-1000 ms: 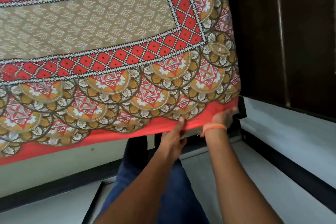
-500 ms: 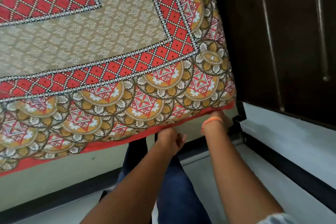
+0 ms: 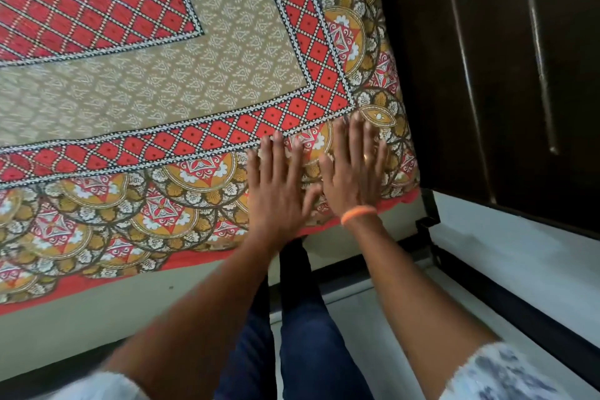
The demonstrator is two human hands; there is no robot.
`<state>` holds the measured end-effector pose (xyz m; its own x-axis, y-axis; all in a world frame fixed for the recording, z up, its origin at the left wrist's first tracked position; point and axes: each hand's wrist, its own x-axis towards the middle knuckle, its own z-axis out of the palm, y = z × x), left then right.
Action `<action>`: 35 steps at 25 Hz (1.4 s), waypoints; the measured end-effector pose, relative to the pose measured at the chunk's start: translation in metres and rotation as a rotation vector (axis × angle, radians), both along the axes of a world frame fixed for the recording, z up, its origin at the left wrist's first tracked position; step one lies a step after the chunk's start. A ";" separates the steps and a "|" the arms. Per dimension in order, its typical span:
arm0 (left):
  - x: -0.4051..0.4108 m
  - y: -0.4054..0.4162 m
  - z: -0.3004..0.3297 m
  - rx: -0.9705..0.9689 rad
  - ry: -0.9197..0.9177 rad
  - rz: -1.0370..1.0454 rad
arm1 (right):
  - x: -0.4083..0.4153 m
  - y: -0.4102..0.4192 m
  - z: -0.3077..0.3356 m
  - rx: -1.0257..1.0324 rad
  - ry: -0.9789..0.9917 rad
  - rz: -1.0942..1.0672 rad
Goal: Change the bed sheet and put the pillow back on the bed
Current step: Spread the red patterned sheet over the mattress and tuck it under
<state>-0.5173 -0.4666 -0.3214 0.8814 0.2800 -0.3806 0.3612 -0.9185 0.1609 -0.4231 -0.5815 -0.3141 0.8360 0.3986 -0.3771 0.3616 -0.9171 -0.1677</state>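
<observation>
Both hands have come up from under the mattress edge, where they were tucking a moment ago. Now the left hand (image 3: 276, 185) and right hand (image 3: 354, 169) lie flat, fingers straight and spread, gripping nothing, pressing the bed sheet (image 3: 156, 107) smooth near the corner. That corner looks tucked, though blur hides the hem. Beyond it, the dark wardrobe (image 3: 487, 58) stands close, leaving a narrow floor (image 3: 503, 256) gap. No pillow is in view.
</observation>
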 end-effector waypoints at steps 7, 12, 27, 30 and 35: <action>-0.057 -0.041 0.024 -0.142 -0.066 -0.061 | -0.057 -0.042 0.007 0.002 0.090 -0.492; 0.050 0.015 0.024 -0.135 -0.235 0.067 | -0.001 0.015 0.016 0.110 -0.095 -0.330; -0.015 0.151 0.024 -0.057 -0.280 0.294 | 0.002 0.141 0.015 0.244 -0.108 0.112; -0.051 0.220 -0.002 0.093 -0.142 0.418 | 0.007 0.240 -0.005 0.127 -0.071 0.303; -0.154 0.165 -0.010 0.009 -0.120 0.604 | -0.084 0.221 0.010 -0.258 0.551 0.408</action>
<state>-0.6712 -0.3018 -0.3312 0.6023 0.7462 -0.2837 0.7982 -0.5583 0.2262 -0.5074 -0.3601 -0.3040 0.3018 0.4793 -0.8241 0.6084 -0.7623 -0.2206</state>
